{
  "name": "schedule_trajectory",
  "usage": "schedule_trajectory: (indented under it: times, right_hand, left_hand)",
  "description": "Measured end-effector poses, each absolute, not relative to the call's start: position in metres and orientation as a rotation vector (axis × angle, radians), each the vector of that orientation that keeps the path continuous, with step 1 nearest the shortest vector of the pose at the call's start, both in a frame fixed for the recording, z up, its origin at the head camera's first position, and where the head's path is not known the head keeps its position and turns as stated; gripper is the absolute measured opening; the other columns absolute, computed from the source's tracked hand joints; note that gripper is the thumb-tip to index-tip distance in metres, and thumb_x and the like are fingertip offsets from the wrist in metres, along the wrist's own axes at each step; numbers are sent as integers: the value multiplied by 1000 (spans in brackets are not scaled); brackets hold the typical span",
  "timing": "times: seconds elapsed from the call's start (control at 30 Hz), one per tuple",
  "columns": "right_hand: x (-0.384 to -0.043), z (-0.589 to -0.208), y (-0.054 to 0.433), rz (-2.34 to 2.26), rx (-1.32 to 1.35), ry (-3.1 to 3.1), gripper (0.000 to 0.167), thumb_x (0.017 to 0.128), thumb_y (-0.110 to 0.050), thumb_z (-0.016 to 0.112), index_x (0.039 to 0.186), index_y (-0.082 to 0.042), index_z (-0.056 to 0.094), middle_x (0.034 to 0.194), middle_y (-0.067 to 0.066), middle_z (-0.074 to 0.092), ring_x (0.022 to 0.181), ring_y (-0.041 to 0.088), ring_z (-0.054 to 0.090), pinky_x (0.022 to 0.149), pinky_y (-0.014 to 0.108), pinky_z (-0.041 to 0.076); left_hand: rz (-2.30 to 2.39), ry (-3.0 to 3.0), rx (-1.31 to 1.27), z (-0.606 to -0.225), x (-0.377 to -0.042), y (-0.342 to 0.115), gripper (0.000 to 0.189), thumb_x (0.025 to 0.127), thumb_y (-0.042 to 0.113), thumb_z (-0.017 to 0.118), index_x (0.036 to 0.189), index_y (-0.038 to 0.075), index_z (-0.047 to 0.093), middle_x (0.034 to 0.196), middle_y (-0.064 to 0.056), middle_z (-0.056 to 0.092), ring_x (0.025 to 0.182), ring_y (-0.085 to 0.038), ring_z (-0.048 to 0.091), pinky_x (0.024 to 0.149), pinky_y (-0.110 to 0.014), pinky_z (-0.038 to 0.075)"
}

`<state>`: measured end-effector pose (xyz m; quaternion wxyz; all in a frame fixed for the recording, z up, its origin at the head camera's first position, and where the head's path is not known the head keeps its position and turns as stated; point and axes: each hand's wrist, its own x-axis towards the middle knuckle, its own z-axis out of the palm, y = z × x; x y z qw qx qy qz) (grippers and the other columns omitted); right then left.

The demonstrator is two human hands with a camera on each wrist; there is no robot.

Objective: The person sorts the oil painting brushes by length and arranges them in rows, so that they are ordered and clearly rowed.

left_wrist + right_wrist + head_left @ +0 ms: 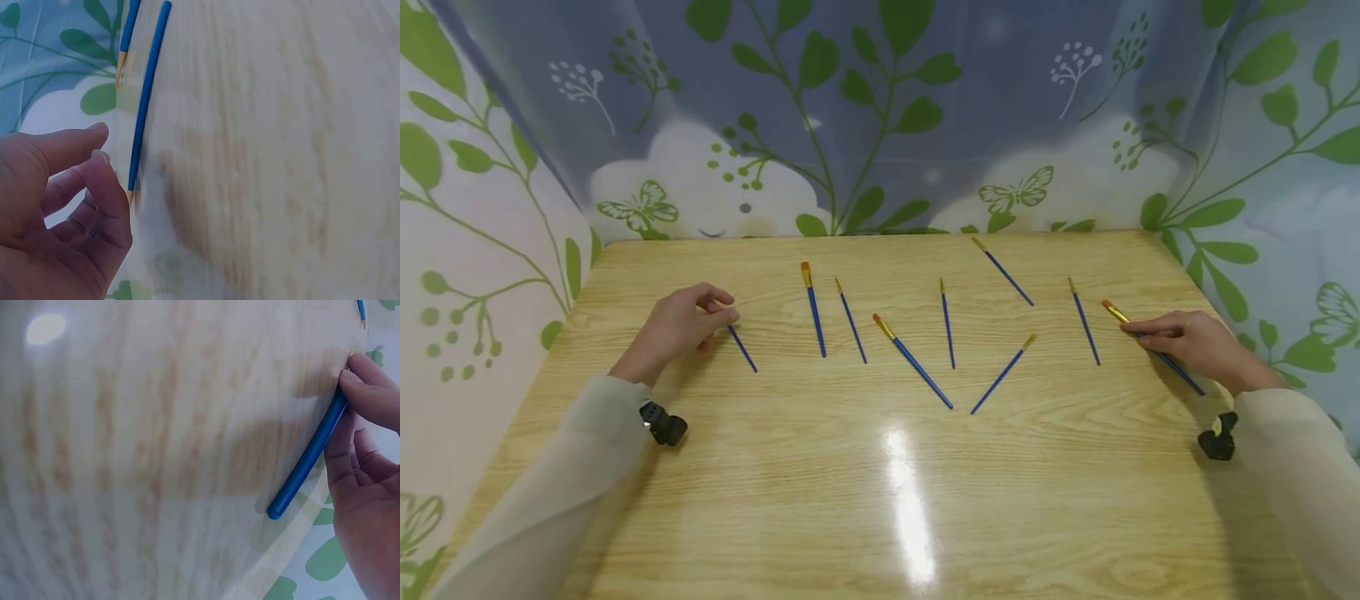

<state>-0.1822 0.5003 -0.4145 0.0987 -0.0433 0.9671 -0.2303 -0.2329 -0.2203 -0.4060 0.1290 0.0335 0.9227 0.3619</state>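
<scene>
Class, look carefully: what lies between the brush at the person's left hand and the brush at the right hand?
Seven blue-handled paintbrushes lie there, spread across the wooden table; the head view shows them all.

Left hand (683, 321), ours: left of frame, fingers curved, tips just apart. Right hand (1202, 340), ours: right of frame, thumb and finger pinching. Our forearms (561, 475): angled inward from lower corners.
</scene>
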Motion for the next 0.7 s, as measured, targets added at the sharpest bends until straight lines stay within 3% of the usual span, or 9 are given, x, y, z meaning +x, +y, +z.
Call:
schedule_trajectory:
  times: [0.3, 0.7]
  right_hand:
    - [-182, -415, 501, -688, -136, 2860, 37, 110, -16, 68, 144, -2, 70, 138, 31, 69, 89, -14, 56, 72, 23, 51]
    - [-183, -416, 503, -653, -132, 2853, 37, 111, -16, 67, 146, -3, 69, 141, 32, 67, 90, -16, 54, 73, 21, 50]
  left_hand:
    - [1009, 2709, 89, -415, -233, -222, 36, 111, 33, 67, 134, 6, 65, 113, -11, 62, 67, -15, 65, 64, -29, 55]
    - [1016, 2697, 80, -417, -233, -219, 29, 110, 31, 68, 126, 7, 67, 120, -15, 66, 73, -16, 64, 64, -28, 58]
